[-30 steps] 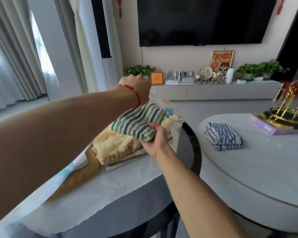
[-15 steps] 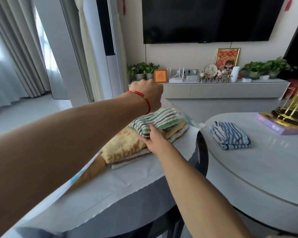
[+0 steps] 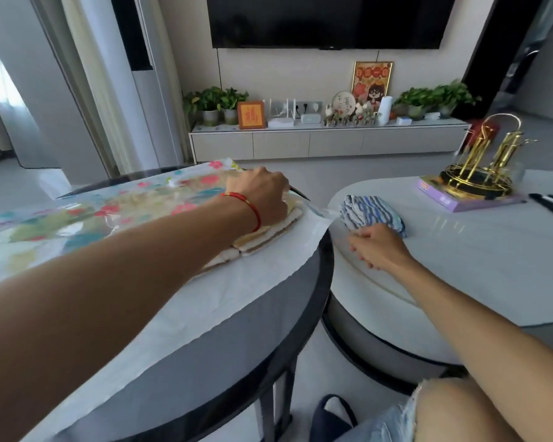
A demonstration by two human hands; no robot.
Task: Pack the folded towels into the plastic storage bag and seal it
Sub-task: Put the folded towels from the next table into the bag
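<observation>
The flower-printed plastic storage bag [image 3: 109, 212] lies flat on the dark round table [image 3: 313, 282]. Folded yellow and cream towels [image 3: 268, 234] sit inside at its open right end. The green striped towel is hidden under the bag's top sheet. My left hand [image 3: 264, 199], a red string on its wrist, rests on top of the stack with curled fingers gripping the bag's upper edge. A folded blue striped towel [image 3: 372, 213] lies on the white table [image 3: 460, 256]. My right hand [image 3: 377, 247] touches its near edge with loosely bent fingers, not closed round it.
A gold stand [image 3: 482, 167] on a purple box [image 3: 466, 199] stands at the white table's far right, with a black pen [image 3: 549, 205] beside it. A narrow gap separates the two tables. My knee [image 3: 479, 409] and a dark slipper [image 3: 332, 416] are below.
My right hand left the green striped towel in the bag and crossed right to the blue towel. My left hand lowered the bag's top sheet onto the stack.
</observation>
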